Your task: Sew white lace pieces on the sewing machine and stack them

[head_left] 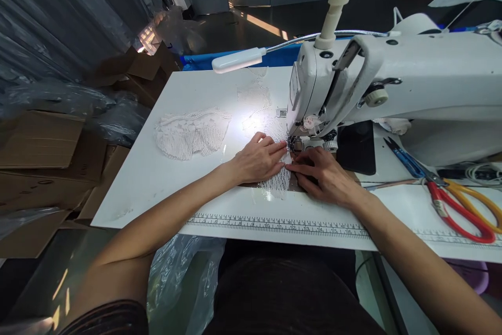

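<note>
A strip of white lace fabric (277,186) lies on the sewing table, its edge at the needle area of a white sewing machine (431,71). My left hand (259,160) rests flat on the lace, fingers stretched toward the presser foot. On the other side, my right hand (325,175) pinches the lace's right edge between thumb and forefinger, just in front of the needle. The needle tip is hard to make out. Farther left on the table sits a gathered piece of white lace (192,134), apart from both hands.
A lamp (239,60) on a bendy metal neck shines on the lace. Scissors with red and yellow handles (463,209) and blue-handled snips (406,160) lie at right. A printed ruler (278,225) runs along the front edge. Cardboard boxes (47,168) stand left of the table.
</note>
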### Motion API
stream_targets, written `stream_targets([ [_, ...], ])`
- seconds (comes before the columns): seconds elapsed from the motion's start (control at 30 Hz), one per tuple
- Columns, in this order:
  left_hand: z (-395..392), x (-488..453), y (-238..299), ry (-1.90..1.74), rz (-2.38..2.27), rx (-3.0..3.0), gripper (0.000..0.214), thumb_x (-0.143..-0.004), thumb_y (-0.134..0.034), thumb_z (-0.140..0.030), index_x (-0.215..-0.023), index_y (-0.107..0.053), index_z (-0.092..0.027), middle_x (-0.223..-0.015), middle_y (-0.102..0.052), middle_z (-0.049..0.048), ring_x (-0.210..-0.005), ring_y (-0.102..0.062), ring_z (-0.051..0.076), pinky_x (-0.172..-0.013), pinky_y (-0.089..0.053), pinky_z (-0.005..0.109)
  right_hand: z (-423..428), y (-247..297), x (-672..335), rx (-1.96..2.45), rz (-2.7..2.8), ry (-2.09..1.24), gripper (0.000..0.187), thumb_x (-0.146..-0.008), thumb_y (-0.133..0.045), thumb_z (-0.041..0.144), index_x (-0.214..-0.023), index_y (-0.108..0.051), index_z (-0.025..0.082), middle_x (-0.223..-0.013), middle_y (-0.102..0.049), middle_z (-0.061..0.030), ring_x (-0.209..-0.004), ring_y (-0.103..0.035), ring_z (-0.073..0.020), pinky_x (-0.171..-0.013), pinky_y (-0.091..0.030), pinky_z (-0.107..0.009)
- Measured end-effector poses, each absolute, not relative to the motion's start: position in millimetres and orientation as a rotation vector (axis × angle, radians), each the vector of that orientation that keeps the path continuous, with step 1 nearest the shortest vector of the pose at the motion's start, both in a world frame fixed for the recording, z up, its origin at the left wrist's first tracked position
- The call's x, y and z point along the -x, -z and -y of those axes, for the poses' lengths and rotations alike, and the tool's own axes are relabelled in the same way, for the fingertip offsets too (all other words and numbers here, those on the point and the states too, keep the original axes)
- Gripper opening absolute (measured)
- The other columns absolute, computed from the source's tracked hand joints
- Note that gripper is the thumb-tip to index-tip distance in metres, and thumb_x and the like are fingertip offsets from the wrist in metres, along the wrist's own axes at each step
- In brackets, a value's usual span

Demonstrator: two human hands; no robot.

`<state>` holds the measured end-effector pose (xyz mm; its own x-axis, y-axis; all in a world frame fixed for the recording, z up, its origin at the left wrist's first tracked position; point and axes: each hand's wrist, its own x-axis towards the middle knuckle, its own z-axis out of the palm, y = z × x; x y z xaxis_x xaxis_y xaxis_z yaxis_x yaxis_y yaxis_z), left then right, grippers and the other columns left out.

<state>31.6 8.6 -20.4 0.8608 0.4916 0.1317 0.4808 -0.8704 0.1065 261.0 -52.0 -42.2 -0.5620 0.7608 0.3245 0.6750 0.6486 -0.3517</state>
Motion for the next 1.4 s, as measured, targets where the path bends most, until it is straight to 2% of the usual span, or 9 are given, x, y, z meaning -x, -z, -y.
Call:
stream_targets([
  [0.17,-15,-35,23,-0.292,-0.824,-2.910,0.038,-0.101,-0.043,-0.034,-0.129,-0.061,-0.015,-0.143,-0.055,0.0143,-0.105,-0.055,0.029,-0.096,-0.036,0.048,50,45,-264,1.151,2.382,-0.259,0.032,-0.094,-0.053,0.028,-0.119,-0.072,0.027,-0.116,-0.062,-0.0126,-0.108,-0.055,-0.0295,-0.091,-0.048,-0.050],
  [0.5,-13,-34,26,-0.308,-0.827,-2.902,0.044,-0.102,-0.039,-0.037,-0.132,-0.058,-0.010,-0.146,-0.052,0.0162,-0.109,-0.054,0.030,-0.098,-0.035,0.047,49,47,-264,1.164,2.354,-0.284,0.032,-0.095,-0.053,0.027,-0.120,-0.072,0.029,-0.113,-0.063,-0.0118,-0.104,-0.057,-0.0277,-0.091,-0.049,-0.050],
  [0.77,-13,-33,32,-0.356,-0.853,-2.849,0.042,-0.100,-0.042,-0.038,-0.133,-0.057,-0.016,-0.148,-0.051,0.0124,-0.113,-0.053,0.029,-0.100,-0.034,0.047,49,48,-264,1.165,2.343,-0.281,0.032,-0.095,-0.053,0.028,-0.120,-0.072,0.028,-0.113,-0.063,-0.0114,-0.102,-0.057,-0.0269,-0.090,-0.049,-0.050],
  [0.93,-11,-33,34,-0.418,-0.852,-2.865,0.043,-0.100,-0.045,-0.037,-0.132,-0.058,-0.013,-0.145,-0.054,0.0137,-0.111,-0.054,0.029,-0.100,-0.036,0.048,50,47,-263,1.156,2.330,-0.258,0.032,-0.094,-0.053,0.027,-0.121,-0.072,0.028,-0.112,-0.063,-0.0114,-0.103,-0.058,-0.0271,-0.089,-0.049,-0.048],
  [1.17,-9,-33,37,-0.449,-0.861,-2.988,0.043,-0.102,-0.040,-0.036,-0.131,-0.058,-0.010,-0.144,-0.055,0.0130,-0.111,-0.055,0.027,-0.101,-0.038,0.046,50,46,-262,1.160,2.322,-0.240,0.033,-0.094,-0.055,0.027,-0.122,-0.071,0.027,-0.111,-0.064,-0.0110,-0.104,-0.058,-0.0269,-0.090,-0.050,-0.048],
  [1.3,-4,-38,39,-0.546,-0.914,-3.089,0.037,-0.101,-0.044,-0.032,-0.124,-0.060,-0.009,-0.137,-0.059,0.0164,-0.114,-0.056,0.028,-0.102,-0.038,0.047,49,47,-263,1.146,2.337,-0.238,0.033,-0.093,-0.056,0.026,-0.122,-0.071,0.027,-0.111,-0.064,-0.0107,-0.104,-0.058,-0.0268,-0.090,-0.050,-0.048],
  [1.4,-3,-41,40,-0.648,-0.818,-3.153,0.026,-0.100,-0.043,-0.022,-0.107,-0.066,-0.013,-0.116,-0.070,0.0106,-0.096,-0.061,0.022,-0.095,-0.041,0.042,48,47,-265,1.134,2.351,-0.245,0.031,-0.093,-0.056,0.024,-0.119,-0.072,0.026,-0.110,-0.064,-0.0110,-0.104,-0.059,-0.0268,-0.090,-0.050,-0.048],
])
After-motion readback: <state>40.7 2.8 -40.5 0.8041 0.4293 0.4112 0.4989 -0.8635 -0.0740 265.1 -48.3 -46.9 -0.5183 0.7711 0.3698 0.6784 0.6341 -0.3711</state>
